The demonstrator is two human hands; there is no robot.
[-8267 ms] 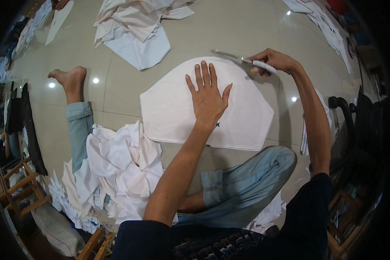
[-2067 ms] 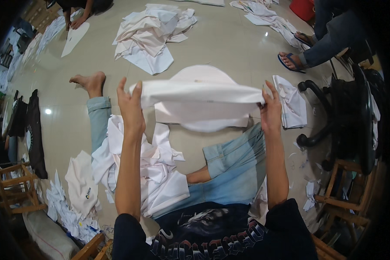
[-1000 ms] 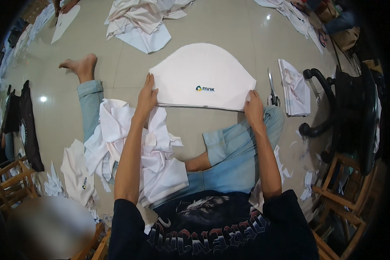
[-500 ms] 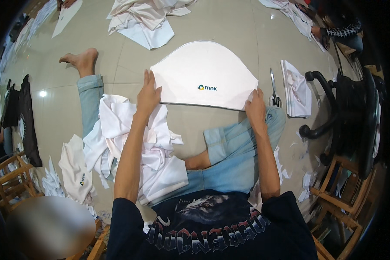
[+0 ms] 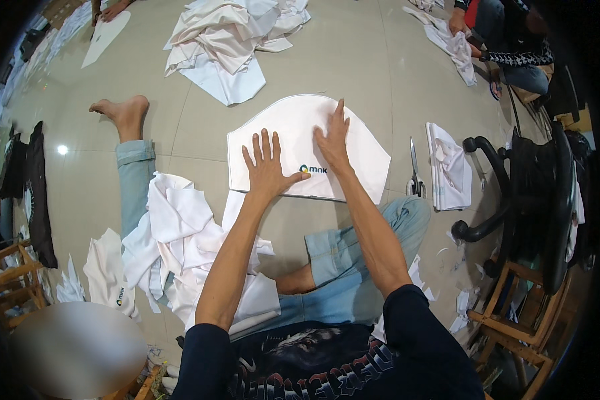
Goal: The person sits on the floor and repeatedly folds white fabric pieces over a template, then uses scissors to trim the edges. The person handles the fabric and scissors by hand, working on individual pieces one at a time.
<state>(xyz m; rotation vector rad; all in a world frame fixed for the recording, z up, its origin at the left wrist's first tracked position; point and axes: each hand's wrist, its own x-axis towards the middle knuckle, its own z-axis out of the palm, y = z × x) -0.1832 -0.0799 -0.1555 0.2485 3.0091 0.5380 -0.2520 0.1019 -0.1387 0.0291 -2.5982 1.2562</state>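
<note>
- White domed fabric panel [image 5: 296, 141] lies flat on the beige tiled floor [image 5: 353, 67], in front of the person, beyond the denim-clad bent knee; near edge looks layered.
- Left hand [image 5: 267, 175]: palm down, fingers spread wide on the panel's left half, thumb out toward the small blue-yellow printed mark [image 5: 311, 169]. Grasps nothing.
- Right hand [image 5: 334, 141]: partly open over the right half, index finger stretched to the far curve, others loosely bent. Grasps nothing; can't tell how hard it presses.
- Step looks like flattening and lining up layers. Done well, in my judgement: left palm as anchor, right fingers sweeping outward to the rim, light even pressure so the top layer doesn't creep; corners and curve checked for overhang.
- Long axis runs left-right, right end slightly nearer the person.
- Domed edge points far; long straight edge faces near; short sides at left and right. Mark sits toward the near edge, upright to the person.
- Around it: white-handled metal scissors [image 5: 416, 184] right, blades pointing far, apart from the panel; folded white cloth stack [image 5: 450, 170] further right; crumpled white cloth heap [image 5: 180, 213] near left.
</note>
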